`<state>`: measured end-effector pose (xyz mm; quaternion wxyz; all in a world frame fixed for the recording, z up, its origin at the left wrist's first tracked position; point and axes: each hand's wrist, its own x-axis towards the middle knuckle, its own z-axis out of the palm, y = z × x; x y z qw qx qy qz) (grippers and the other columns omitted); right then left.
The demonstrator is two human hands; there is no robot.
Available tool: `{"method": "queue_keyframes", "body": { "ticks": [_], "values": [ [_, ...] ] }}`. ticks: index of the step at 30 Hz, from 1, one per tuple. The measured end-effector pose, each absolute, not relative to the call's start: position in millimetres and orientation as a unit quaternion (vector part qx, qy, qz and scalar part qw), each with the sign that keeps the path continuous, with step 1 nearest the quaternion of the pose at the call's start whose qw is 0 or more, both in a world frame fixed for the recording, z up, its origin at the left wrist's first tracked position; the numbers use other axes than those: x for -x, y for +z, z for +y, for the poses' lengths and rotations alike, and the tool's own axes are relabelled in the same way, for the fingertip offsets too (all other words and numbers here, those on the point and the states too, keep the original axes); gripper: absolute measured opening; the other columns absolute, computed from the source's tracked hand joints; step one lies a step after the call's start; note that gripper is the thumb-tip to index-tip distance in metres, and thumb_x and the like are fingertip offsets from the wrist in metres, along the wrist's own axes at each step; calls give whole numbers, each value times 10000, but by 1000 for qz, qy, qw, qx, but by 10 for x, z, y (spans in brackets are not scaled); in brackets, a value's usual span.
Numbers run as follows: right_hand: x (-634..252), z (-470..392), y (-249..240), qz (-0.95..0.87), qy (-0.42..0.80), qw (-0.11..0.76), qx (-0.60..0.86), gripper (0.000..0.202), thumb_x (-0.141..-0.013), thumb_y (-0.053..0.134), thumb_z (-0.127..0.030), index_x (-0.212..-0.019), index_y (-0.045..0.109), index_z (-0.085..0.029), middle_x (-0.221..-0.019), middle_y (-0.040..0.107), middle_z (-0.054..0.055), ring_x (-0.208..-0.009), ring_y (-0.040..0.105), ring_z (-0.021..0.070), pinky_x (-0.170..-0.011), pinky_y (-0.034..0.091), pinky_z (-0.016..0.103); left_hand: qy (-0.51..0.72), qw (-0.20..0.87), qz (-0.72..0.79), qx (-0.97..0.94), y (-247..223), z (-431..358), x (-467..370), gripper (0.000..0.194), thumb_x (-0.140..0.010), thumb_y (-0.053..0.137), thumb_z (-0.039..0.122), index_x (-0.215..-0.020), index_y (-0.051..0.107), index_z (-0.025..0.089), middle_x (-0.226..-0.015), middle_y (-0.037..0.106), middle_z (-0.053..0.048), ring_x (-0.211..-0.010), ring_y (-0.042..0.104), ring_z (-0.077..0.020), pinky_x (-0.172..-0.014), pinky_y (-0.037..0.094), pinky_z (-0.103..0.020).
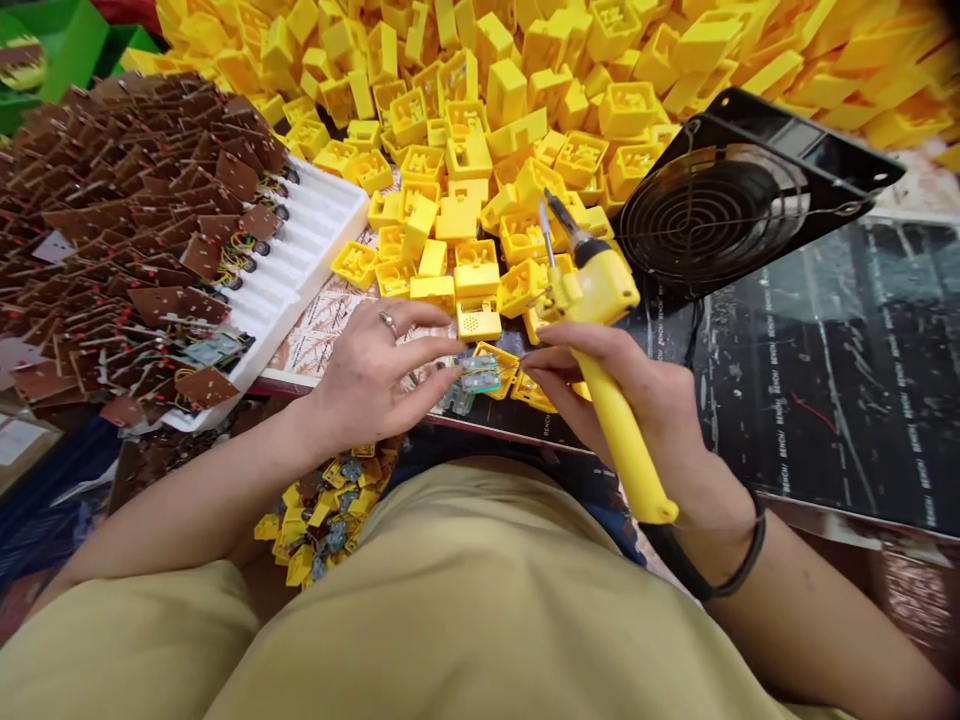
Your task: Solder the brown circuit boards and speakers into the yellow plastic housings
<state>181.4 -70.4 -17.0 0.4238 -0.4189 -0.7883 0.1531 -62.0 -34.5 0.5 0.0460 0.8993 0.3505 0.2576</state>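
My left hand [382, 370] reaches in at the bench edge. Its thumb and index finger are closed on a small clear grey-green part [480, 374] that lies against an open yellow plastic case [508, 370]. A yellow soldering gun [622, 430] rests in my right hand [652, 390], its handle across the palm and its dark tip [559, 208] pointing up and away from me. The right thumb and index fingertips come close together beside the yellow case; whether they pinch a thin wire is too small to tell. Another yellow case [534, 392] sits just below these fingertips.
Yellow cases [465, 150] heap across the back. To the left, brown circuit boards [135, 220] crowd a white foam tray [300, 250]. A black fan [735, 210] stands at the right on a dark mat [810, 400]. Yellow pieces [330, 520] lie below the bench edge.
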Motion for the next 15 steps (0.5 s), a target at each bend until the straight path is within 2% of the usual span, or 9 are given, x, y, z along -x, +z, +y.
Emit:
{"method": "queue_keyframes", "body": {
  "ticks": [2,4,6,8,9,11,15],
  "values": [
    [-1825,-783,-203,-778,132,450,417,450,-882,681,-88,-1262,529,-275,-994,743,-23,-862,729,129,-770,589,206,273,113,357,-886,-7,-361,456,266,-925,615,295,-1166,665,194,-1235,707,-102,-1178,642,-240,-1017,478,-403],
    [-1817,-830,-252,-768,99,475,419,471,-853,707,-70,-1245,541,-273,-1014,745,-13,-864,730,143,-798,595,232,264,206,353,-873,-47,-347,279,334,-915,630,265,-1238,606,184,-1209,716,-86,-1149,653,-206,-1023,472,-370],
    [-1815,-843,-303,-760,84,488,421,491,-841,715,-59,-1247,543,-276,-1018,745,-6,-863,729,156,-818,596,258,249,279,359,-855,-89,-304,147,258,-901,646,239,-1151,628,180,-1063,749,-47,-988,694,-168,-980,480,-342],
    [-1839,-832,-337,-757,80,488,426,483,-838,717,-61,-1238,551,-275,-1001,743,-3,-854,727,164,-801,597,267,240,306,365,-846,-110,-251,82,92,-893,655,232,-971,673,188,-926,752,-9,-889,689,-151,-977,465,-349],
    [-1864,-826,-339,-760,82,481,429,456,-839,718,-64,-1216,563,-269,-988,741,1,-844,725,165,-788,595,266,235,304,363,-849,-109,-228,72,49,-889,660,236,-894,683,193,-882,748,0,-885,682,-154,-991,451,-365],
    [-1945,-833,-301,-770,88,459,433,367,-846,717,-74,-1143,594,-252,-949,738,8,-789,715,153,-743,584,251,210,265,355,-872,-94,-197,73,86,-884,651,226,-817,697,200,-844,740,0,-914,668,-176,-1036,411,-421],
    [-2220,-1044,-57,-785,98,415,450,158,-892,713,-205,-1023,642,-258,-818,719,-14,-641,662,119,-638,543,221,140,106,322,-930,-65,-192,77,199,-905,569,226,-768,709,191,-760,718,-23,-860,642,-215,-1042,360,-518]
  ]
}}
